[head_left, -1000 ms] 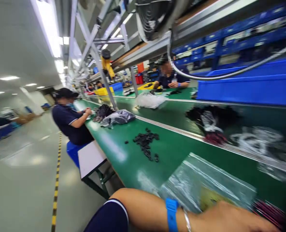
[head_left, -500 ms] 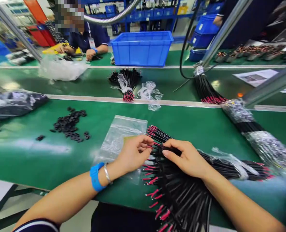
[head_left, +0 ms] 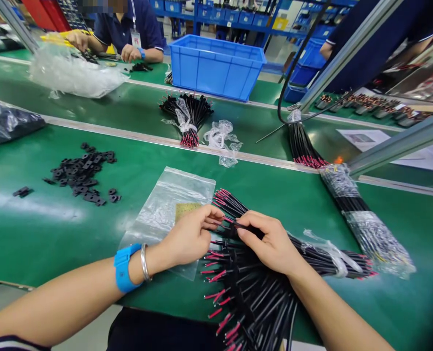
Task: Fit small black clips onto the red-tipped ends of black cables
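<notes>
My right hand pinches a black cable between thumb and forefinger, just behind its end. At the red wire tip of that cable, my left hand has its fingers curled in; its thumb is partly hidden. A fanned heap of black cables with red, bare-tipped ends lies below my hands. Behind them rests a bundle of black cables wrapped with clear plastic, its red ends showing on both sides. A clear zip bag with a yellowish piece on it lies partly under my left hand.
Small black plastic parts lie scattered at left. A plastic-wrapped cable bundle is at right, near a slanted metal post. Beyond a metal strip stand another cable bundle and a blue bin. A co-worker sits opposite.
The view has tilted and shifted, so the bench things sit differently in frame. My left thumb has drawn back a little from the wire tip. The right hand keeps its pinch.
</notes>
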A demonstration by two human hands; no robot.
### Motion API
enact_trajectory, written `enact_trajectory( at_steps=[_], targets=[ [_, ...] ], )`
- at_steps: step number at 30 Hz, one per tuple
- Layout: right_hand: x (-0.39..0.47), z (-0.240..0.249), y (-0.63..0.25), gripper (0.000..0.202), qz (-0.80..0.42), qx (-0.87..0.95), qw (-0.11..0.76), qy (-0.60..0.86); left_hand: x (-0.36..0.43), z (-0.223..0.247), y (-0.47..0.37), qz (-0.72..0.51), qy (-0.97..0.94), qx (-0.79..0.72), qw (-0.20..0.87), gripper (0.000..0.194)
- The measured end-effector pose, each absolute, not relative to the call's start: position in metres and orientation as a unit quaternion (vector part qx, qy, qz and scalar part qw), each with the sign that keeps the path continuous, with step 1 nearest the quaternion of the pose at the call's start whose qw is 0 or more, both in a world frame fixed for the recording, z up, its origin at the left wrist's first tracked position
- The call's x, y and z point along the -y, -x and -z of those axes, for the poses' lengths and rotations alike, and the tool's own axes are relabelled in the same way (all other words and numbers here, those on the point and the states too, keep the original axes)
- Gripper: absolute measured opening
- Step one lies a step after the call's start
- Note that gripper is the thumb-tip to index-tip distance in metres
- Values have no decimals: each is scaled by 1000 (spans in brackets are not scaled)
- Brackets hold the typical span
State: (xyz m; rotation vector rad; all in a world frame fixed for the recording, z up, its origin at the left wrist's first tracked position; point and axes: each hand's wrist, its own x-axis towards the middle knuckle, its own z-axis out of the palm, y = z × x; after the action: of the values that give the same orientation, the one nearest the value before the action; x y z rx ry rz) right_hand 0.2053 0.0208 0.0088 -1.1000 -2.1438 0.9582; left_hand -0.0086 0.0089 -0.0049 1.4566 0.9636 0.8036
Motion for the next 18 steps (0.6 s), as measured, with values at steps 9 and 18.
enact_trajectory(
  at_steps=[9, 18],
  targets=[
    [-14, -8, -202, 6, -290, 826, 289, 388, -8, 4, 10, -319, -650, -416, 551, 58],
    [-10, -9, -199, 12, -257, 841, 211, 427, -3, -2, 12, -277, -689, -423, 519, 59]
  ],
)
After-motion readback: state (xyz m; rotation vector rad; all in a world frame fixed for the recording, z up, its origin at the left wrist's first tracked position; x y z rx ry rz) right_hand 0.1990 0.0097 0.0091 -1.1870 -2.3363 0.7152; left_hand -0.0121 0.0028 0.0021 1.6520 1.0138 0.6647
